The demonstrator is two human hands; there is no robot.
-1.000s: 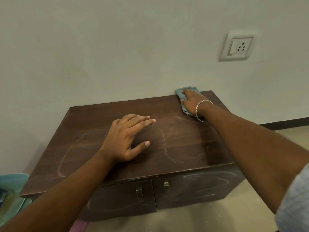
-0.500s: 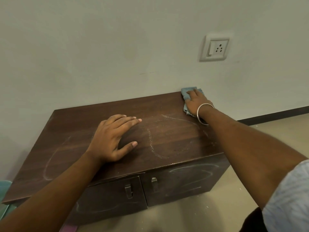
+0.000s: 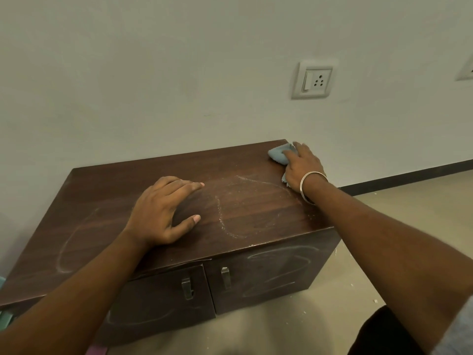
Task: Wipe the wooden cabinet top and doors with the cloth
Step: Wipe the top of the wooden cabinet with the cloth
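Head view, blue cloth (image 3: 279, 155) at 2 o'clock corner of cabinet top (image 3: 245, 208), right hand (image 3: 303, 163) pressing it, fingers curled over it, left hand (image 3: 163, 211) flat, fingers spread, centre-left, chalk marks on top and doors (image 3: 271, 272).

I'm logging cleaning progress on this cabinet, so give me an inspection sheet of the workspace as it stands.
Surface: dark brown wooden cabinet top carries white chalky loops, centre and left.
Job's things: crumpled blue-grey cloth at the far right corner; two dark wooden cabinet doors bear chalk scribbles, unwiped.
Clutter: white crumbs on the beige floor; a green and a pink object at the lower left edge, unclear.
Hands: right hand presses the cloth; left hand flat on the top.
Cables: nothing seen.
Surroundings: pale wall with a white switch-and-socket plate.
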